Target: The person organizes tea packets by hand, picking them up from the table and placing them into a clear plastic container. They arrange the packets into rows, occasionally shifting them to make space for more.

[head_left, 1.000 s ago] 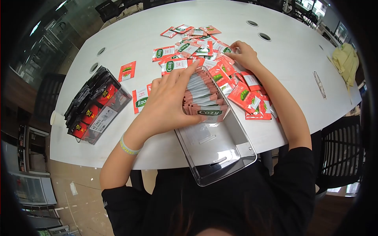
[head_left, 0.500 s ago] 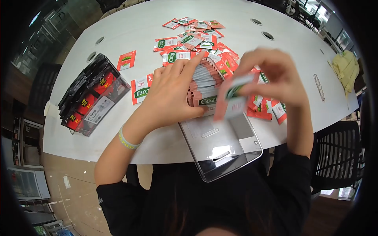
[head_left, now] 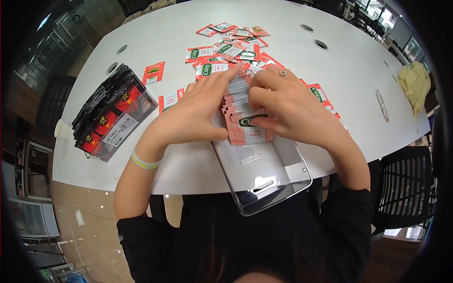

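A clear plastic box [head_left: 264, 191] lies at the table's front edge, with a row of upright tea sachets [head_left: 238, 96] in its far part. My left hand [head_left: 200, 108] rests along the left side of the row, thumb and fingers spread. On the right side, my right hand [head_left: 288, 106] has its fingers bent round the front sachet [head_left: 257, 134], a pink and white one marked "Cozy", its thumb across the green label. Loose red sachets [head_left: 212, 68] lie in a pile beyond both hands, and one [head_left: 170, 100] is left of my left hand.
At the left stands a clear holder [head_left: 120, 132] with black and red packets. A single red sachet [head_left: 154, 73] lies beside it. Farther right are a pen [head_left: 382, 106] and a yellow cloth [head_left: 414, 85]. Round holes [head_left: 321, 45] are set in the white table [head_left: 349, 70].
My right hand has moved left and brought its sachet to the front of the row in the box. My left hand has stayed beside the row, shifted slightly left.
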Motion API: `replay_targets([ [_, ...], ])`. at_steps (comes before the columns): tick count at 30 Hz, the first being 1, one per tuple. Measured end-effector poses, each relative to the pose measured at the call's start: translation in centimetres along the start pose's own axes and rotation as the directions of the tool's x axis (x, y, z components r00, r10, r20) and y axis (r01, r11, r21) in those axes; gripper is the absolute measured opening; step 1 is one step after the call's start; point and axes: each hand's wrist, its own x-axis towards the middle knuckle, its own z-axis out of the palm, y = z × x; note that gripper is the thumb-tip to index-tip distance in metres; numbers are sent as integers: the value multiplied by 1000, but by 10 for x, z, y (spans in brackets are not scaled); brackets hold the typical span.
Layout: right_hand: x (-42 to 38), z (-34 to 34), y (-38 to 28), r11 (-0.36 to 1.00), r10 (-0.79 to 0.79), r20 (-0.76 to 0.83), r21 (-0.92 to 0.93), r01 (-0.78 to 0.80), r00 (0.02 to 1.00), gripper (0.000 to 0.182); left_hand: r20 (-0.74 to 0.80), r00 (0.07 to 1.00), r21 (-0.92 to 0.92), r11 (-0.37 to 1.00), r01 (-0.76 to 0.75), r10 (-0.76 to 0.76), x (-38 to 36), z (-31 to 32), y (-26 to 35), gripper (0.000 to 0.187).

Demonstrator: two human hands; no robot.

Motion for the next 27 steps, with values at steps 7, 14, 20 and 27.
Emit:
replay_targets([
  [7,0,3,1,1000,2,-31,-4,-3,1000,43,-46,987,40,987,158,-156,2,10,6,99],
  [14,-1,-2,-5,999,28,135,-36,-23,990,66,-112,989,49,994,101,-96,1,14,6,99],
  [20,2,-1,-18,971,129,203,-223,-82,971,92,-103,992,-35,997,73,-77,2,12,5,96],
  [27,-2,-6,-8,995,104,191,-7,-104,976,94,-70,950,-566,796,213,-304,2,-22,-46,70],
])
